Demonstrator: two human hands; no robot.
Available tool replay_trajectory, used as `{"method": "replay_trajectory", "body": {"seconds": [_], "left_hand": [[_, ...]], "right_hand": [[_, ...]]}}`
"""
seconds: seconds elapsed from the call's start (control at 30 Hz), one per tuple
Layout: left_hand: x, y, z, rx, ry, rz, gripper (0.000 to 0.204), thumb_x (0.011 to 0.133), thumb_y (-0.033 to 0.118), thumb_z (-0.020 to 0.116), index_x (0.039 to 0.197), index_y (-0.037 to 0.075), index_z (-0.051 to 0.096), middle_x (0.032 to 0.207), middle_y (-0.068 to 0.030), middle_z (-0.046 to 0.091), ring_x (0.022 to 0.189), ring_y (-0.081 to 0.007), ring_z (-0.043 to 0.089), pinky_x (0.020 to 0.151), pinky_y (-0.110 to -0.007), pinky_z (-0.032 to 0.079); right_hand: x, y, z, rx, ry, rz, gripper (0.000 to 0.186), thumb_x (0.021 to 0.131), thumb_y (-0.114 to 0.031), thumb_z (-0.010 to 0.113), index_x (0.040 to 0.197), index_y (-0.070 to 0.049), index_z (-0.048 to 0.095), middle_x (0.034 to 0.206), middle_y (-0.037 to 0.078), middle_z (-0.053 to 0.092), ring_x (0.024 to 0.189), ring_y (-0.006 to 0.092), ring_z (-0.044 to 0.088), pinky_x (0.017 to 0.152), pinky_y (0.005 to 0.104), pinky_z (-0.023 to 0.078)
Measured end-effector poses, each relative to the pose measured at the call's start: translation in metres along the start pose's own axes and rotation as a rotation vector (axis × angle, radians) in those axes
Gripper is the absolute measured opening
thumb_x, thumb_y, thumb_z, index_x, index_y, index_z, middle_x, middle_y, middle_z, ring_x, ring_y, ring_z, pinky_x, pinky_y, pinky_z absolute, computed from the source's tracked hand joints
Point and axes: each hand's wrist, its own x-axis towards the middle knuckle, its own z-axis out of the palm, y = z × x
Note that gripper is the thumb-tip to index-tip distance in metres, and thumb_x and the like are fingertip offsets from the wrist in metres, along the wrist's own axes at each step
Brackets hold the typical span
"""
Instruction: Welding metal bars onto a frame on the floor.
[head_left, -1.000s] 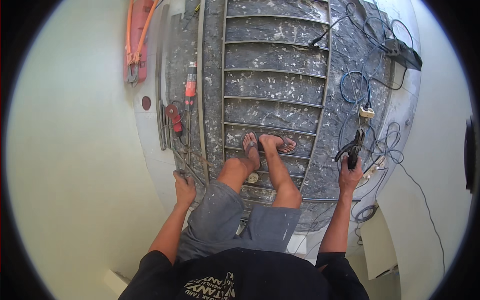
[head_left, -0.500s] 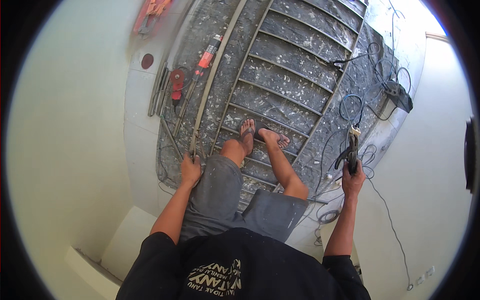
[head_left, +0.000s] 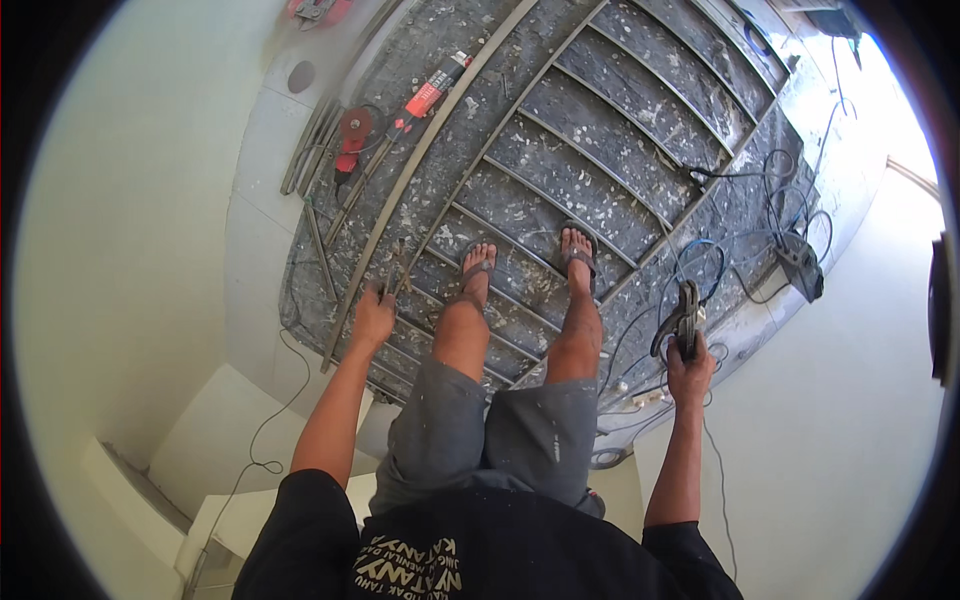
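My right hand is closed round a black clamp-like tool with curved handles, held up at the right over the cables. At the left, my left hand is closed beside a long metal bar. A slim dark piece sticks up from its fingers, too small to name. A ladder-like metal frame with several rungs lies across the floor between my hands. My sandalled feet stand at its near end, among the rungs.
A red angle grinder and a red-and-black packet lie left of the long bar, with short metal lengths nearby. Tangled cables and a dark box-shaped device are at the right. A paint-spattered dark sheet covers the floor.
My feet have moved apart and my legs have straightened. My left hand has risen from the long bar's near end. The right hand has shifted slightly left and down, still holding the clamp-like tool.
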Motion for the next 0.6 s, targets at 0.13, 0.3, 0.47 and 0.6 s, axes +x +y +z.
{"method": "replay_trajectory", "body": {"seconds": [0.13,0.3,0.47,0.6], "left_hand": [[0.022,0.015,0.048,0.046,0.03,0.034,0.028,0.086,0.017,0.051,0.104,-0.005,0.053,0.093,-0.0296,0.061,0.094,-0.0467,0.058,0.079,-0.048,0.044],[0.072,0.023,0.114,0.024,0.063,0.126,0.027,0.088,0.019,0.053,0.103,-0.003,0.054,0.087,-0.0293,0.061,0.089,-0.0481,0.057,0.075,-0.048,0.045],[0.15,0.002,0.176,-0.056,-0.184,0.174,0.026,0.091,0.022,0.054,0.103,-0.001,0.057,0.087,-0.0271,0.062,0.086,-0.0475,0.058,0.072,-0.046,0.045],[0.201,-0.019,0.235,-0.035,-0.338,0.317,0.031,0.091,0.026,0.055,0.106,-0.001,0.057,0.089,-0.027,0.062,0.085,-0.0455,0.058,0.074,-0.045,0.045]], "right_hand": [[0.068,0.028,0.046,-0.013,-0.12,-0.029,0.022,0.079,-0.015,0.068,0.081,-0.001,0.052,0.059,0.013,0.05,0.05,0.0207,0.041,0.05,0.0335,0.038],[0.138,0.063,0.112,0.1,-0.295,0.022,0.018,0.08,-0.013,0.066,0.081,0.0,0.053,0.059,0.003,0.049,0.055,0.0097,0.04,0.05,0.0303,0.037],[0.201,0.084,0.197,0.179,-0.488,-0.008,0.015,0.083,-0.014,0.061,0.079,-0.002,0.053,0.057,-0.002,0.049,0.051,0.0053,0.042,0.045,0.0249,0.035],[0.24,0.096,0.263,0.18,-0.558,-0.142,0.012,0.087,-0.013,0.058,0.081,-0.005,0.05,0.057,-0.001,0.049,0.043,0.0085,0.048,0.039,0.0231,0.037]]}}
